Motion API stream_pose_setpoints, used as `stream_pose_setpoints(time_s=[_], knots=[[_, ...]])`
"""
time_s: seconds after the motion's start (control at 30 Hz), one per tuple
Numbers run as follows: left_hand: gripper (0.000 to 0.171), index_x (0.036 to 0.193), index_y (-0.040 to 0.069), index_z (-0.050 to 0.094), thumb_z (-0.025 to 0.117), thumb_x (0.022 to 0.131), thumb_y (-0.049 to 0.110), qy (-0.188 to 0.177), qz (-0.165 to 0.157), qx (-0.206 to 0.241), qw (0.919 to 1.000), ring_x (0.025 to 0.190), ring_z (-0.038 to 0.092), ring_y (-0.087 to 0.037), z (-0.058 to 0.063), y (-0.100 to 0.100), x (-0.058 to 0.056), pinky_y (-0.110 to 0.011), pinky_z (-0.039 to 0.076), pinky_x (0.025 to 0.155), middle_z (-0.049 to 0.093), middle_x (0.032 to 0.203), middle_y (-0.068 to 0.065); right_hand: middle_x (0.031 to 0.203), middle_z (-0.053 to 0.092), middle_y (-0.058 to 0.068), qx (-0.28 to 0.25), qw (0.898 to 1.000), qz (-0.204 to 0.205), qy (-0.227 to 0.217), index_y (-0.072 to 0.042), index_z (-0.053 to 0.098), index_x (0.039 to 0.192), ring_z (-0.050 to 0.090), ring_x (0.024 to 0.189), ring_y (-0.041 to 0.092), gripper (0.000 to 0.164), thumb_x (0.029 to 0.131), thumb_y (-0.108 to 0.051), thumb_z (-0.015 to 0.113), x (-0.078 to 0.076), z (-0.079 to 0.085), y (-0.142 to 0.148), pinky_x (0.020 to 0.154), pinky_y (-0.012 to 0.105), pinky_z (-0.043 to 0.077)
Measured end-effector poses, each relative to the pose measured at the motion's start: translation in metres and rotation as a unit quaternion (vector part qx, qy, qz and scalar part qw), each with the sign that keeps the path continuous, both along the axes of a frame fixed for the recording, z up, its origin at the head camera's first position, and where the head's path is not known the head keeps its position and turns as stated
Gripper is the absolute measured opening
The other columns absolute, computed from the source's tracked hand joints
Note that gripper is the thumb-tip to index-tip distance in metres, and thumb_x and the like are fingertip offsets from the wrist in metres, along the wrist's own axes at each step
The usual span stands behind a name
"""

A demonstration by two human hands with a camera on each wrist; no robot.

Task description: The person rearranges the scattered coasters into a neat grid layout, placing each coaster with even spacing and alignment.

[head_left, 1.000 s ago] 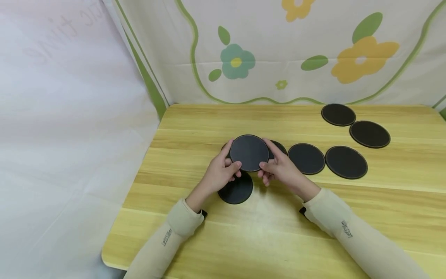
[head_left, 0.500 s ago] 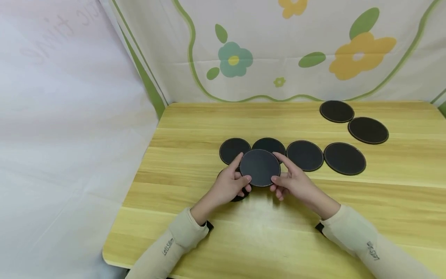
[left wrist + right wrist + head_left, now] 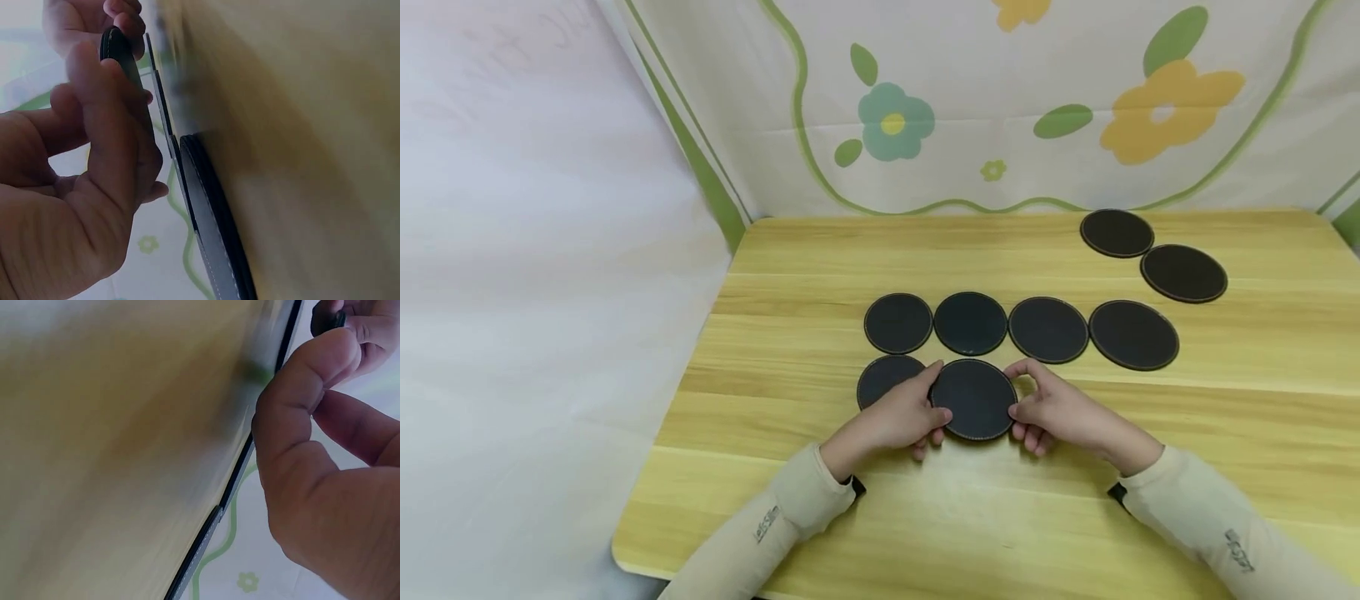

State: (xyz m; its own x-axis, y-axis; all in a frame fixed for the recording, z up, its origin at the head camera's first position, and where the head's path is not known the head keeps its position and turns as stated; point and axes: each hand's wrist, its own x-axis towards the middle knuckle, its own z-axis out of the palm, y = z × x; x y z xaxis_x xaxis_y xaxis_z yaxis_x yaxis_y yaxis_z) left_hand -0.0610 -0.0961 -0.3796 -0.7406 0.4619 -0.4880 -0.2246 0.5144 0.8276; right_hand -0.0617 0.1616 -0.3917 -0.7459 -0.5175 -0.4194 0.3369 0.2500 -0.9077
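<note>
Both hands hold a round black coaster [image 3: 973, 400] with a stitched rim. My left hand [image 3: 906, 412] pinches its left edge, thumb on top. On the opposite edge my right hand [image 3: 1056, 412] pinches it the same way. In the left wrist view the held coaster [image 3: 119, 50] is a little above the table and apart from it. Another coaster [image 3: 883, 382] lies to its left, partly hidden by the left hand. Just behind, a row of black coasters lies edge to edge, among them a left one [image 3: 898, 323] and a second one [image 3: 970, 323].
A wooden table [image 3: 962, 517] spreads under everything. Two more black coasters, a rear one [image 3: 1117, 232] and a nearer one [image 3: 1183, 273], lie at the back right. A flowered curtain [image 3: 970, 100] hangs behind the table, and a white sheet [image 3: 550, 292] hangs at the left.
Both hands have brought the held coaster nearer to me, slightly right and lower, from over the row to in front of it. The row's left coasters now show fully. The head view has shifted slightly.
</note>
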Motion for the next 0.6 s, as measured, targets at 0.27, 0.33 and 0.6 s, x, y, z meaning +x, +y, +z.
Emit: stream_pose_setpoints(time_s=[0.27,0.33,0.6], knots=[[0.076,0.164,0.012,0.011,0.058,0.104,0.016,0.018,-0.044,-0.08,0.9957,0.044,0.055,-0.021,-0.001,0.01,-0.008,-0.034,0.055,0.048,0.065,0.066,-0.011,0.074,0.064,0.017,0.021,1.0,-0.004,-0.013,0.002,0.017,0.147,0.06,0.053,0.021,0.058,0.099,0.001,0.049,-0.003,-0.001,0.0,0.051,0.035,0.056],[0.076,0.164,0.013,0.01,0.058,0.104,0.02,0.027,-0.052,-0.104,0.9929,0.045,0.056,-0.023,0.0,0.011,-0.009,-0.034,0.054,0.049,0.065,0.066,-0.01,0.075,0.065,0.017,0.027,1.0,-0.005,-0.012,0.002,0.017,0.147,0.061,0.053,0.021,0.058,0.099,0.0,0.05,-0.003,-0.001,0.0,0.051,0.035,0.056],[0.077,0.164,0.016,0.011,0.057,0.104,0.03,0.057,-0.06,-0.156,0.9843,0.045,0.061,-0.024,0.004,0.012,-0.012,-0.034,0.052,0.055,0.064,0.065,-0.007,0.076,0.066,0.016,0.041,0.999,-0.007,-0.009,0.004,0.017,0.15,0.063,0.055,0.023,0.06,0.1,-0.003,0.052,-0.004,0.0,-0.001,0.052,0.037,0.057]])
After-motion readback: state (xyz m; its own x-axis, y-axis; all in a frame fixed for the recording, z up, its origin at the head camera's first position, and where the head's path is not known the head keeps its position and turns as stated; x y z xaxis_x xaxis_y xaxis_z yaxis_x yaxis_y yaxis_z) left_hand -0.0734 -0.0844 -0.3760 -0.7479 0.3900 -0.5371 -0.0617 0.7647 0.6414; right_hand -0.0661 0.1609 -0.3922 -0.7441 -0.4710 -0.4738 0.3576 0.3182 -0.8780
